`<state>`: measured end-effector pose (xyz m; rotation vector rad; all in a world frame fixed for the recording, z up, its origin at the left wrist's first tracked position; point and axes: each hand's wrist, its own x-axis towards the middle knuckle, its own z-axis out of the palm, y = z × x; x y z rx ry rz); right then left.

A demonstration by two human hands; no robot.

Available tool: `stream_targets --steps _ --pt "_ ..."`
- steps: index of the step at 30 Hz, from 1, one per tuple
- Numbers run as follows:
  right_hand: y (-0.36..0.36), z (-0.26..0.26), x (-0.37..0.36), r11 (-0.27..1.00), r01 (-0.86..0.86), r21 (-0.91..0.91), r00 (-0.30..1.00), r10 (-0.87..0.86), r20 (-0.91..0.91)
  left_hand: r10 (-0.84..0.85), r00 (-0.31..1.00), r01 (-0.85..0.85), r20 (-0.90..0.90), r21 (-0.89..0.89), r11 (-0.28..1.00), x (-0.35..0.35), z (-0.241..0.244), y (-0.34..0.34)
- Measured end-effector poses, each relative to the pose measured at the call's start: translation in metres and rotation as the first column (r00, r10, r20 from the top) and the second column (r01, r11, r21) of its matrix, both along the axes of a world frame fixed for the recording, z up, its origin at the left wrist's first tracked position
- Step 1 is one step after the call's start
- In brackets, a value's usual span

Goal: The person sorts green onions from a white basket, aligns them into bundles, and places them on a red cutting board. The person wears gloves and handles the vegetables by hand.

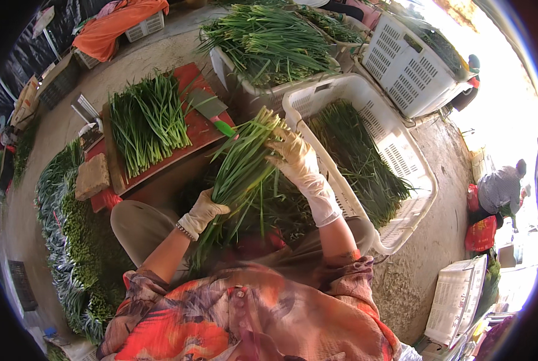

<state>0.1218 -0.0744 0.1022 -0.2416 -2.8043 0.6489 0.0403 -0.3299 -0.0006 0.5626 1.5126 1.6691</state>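
Note:
A bunch of long green garlic chives [244,164] lies slantwise before me, pale cut ends up. My left hand [204,212], in a pale glove with a beaded bracelet at the wrist, is closed round its lower part. My right hand [291,151], gloved too, has its fingers spread and curved at the stem ends; whether they press on stems is unclear. More chives [149,122] lie in a row on a red board [199,135] at the left, beside a broad-bladed knife [208,104] with a green handle. Loose leaves [282,207] cover my lap.
At my right stands a white plastic crate [420,198] with chives inside. Heaped crates of chives [273,45] stand ahead. A brick-like block [92,177] sits at the board's left, near piled bundled greens [65,252]. Another person [499,189] is at far right.

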Motion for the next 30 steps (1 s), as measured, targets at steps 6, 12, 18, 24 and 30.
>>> stream_targets --steps 6,12,18,24,30 --pt "0.004 -0.028 -0.007 0.858 -0.109 -0.502 0.916 -0.11 -0.387 0.086 0.994 -0.09 0.073 0.041 0.995 -0.008 -0.029 -0.001" --pt "0.015 -0.054 -0.006 0.824 0.162 -0.543 0.91 -0.338 -0.242 0.103 0.992 -0.103 0.077 -0.005 0.995 -0.017 -0.04 -0.002" --pt "0.048 -0.042 0.032 0.934 0.319 -0.159 0.897 -0.352 -0.268 0.173 0.985 -0.173 -0.008 -0.087 0.981 -0.017 -0.039 -0.004" --pt "0.09 -0.079 0.08 0.773 0.633 0.049 0.75 -0.627 0.211 0.151 0.988 -0.151 -0.011 0.024 0.988 -0.014 -0.05 -0.005" --pt "0.075 -0.078 0.027 0.88 0.354 -0.316 0.915 -0.396 -0.077 0.028 0.998 -0.021 0.059 -0.117 0.993 -0.016 -0.039 -0.006"
